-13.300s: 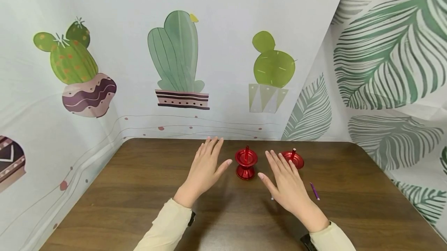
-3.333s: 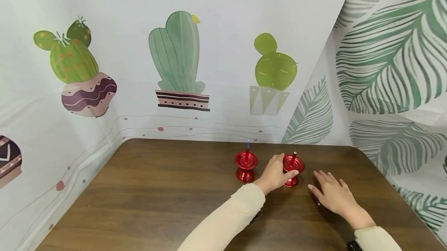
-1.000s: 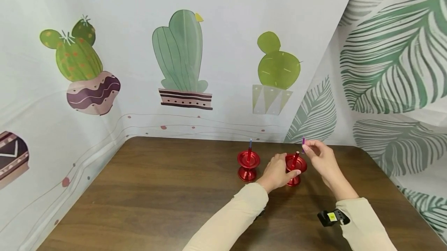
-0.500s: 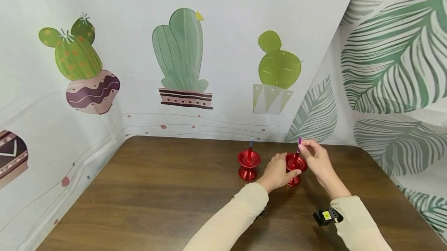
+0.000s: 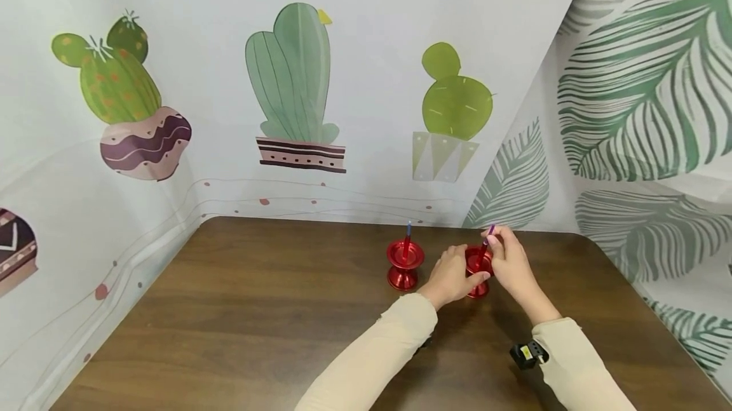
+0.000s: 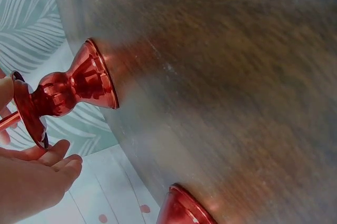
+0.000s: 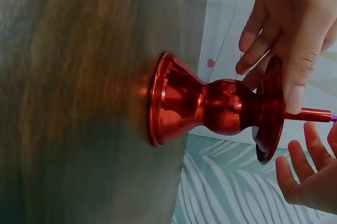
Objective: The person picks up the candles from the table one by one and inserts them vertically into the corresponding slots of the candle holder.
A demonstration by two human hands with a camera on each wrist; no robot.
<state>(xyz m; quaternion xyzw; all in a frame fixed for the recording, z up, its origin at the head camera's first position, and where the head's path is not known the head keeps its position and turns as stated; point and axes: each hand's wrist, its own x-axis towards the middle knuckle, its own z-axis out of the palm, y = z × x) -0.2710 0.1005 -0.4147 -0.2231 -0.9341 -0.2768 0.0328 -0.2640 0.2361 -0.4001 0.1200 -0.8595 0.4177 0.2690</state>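
Observation:
Two shiny red candle holders stand upright on the brown table, each with a dish and a thin central tube. The left candle holder [image 5: 402, 279] has a slim blue candle [image 5: 408, 229] upright in its tube. My left hand [image 5: 452, 279] grips the dish of the right candle holder [image 7: 181, 103], thumb over the top and fingers around the rim. My right hand [image 5: 512, 265] pinches a slim purple candle [image 5: 492, 230] between thumb and fingertips. Its lower end is right at the top of the tube, tilted slightly. In the right wrist view only a bit of purple shows there.
The wood-patterned table [image 5: 257, 296] ends at a rear edge just behind the holders. A pale cloth [image 5: 372, 80] printed with cacti and leaves hangs behind it. A black wrist device [image 5: 528, 354] sits on my right wrist.
The blue candle now stands in the left holder, and my left hand has gripped the right one. My right hand has picked the purple candle off the table and brought it left onto the tube.

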